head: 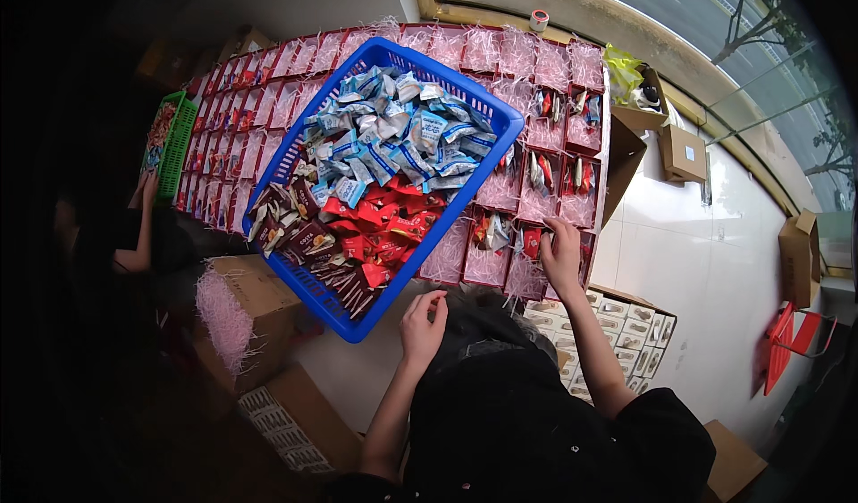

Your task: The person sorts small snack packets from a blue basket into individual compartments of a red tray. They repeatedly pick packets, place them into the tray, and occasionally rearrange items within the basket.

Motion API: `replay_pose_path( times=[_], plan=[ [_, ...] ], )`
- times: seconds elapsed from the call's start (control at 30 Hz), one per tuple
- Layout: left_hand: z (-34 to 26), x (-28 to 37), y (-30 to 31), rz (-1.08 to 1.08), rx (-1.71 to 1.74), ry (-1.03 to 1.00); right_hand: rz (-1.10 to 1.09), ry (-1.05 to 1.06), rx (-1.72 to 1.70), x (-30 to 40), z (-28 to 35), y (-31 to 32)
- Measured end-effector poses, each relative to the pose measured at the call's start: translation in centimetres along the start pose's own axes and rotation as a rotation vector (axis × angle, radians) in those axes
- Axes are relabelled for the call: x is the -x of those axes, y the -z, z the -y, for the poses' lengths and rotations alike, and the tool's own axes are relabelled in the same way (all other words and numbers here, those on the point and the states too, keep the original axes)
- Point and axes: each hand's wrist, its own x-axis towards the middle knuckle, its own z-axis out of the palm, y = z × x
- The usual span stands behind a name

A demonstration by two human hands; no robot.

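A blue plastic basket (513, 127) rests tilted across rows of dark red gift boxes. It holds light-blue packets (409, 131), red packets (385, 221) and brown packets (308, 241). My left hand (423, 325) is just outside the basket's lower right edge, fingers curled loosely; no item shows in it. My right hand (562, 251) reaches over the boxes at the near right, beside a red packet (531, 241) in a box lined with pink shredded paper (526, 278). Whether its fingertips hold anything is unclear. Several boxes around it contain small packets.
At the far left, another person's hands (147, 184) are by a green basket (177, 147). A carton with pink shredded paper (224, 322) stands below the table on the left. Cartons (682, 154) and a red folding stool (781, 349) stand on the floor to the right.
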Motion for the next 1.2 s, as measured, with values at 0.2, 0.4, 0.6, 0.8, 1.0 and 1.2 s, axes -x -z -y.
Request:
replay_pose_path(
  times=[0.2,0.4,0.6,0.8,1.0,1.2],
  plan=[
    [0.3,2.1,4.2,-0.012,0.099,-0.108,0.11,-0.002,-0.046,3.5,5.7,-0.1],
    [2.6,2.7,10.1,-0.095,0.14,-0.163,0.065,0.141,-0.148,3.8,14.5,-4.0],
    [4.6,2.0,15.1,-0.107,0.146,-0.13,0.041,0.283,0.015,1.0,20.0,-8.3],
    [7.1,1.0,17.4,-0.071,0.14,-0.205,0.34,0.065,0.597,-2.8,20.6,-12.3],
    [7.6,-0.5,17.5,-0.072,-0.057,-0.33,-0.037,0.123,0.264,-0.1,22.1,-11.2],
    [8.2,-2.0,15.3,-0.003,-0.317,-0.451,0.202,-0.208,-0.573,4.5,22.2,-9.8]
  ],
)
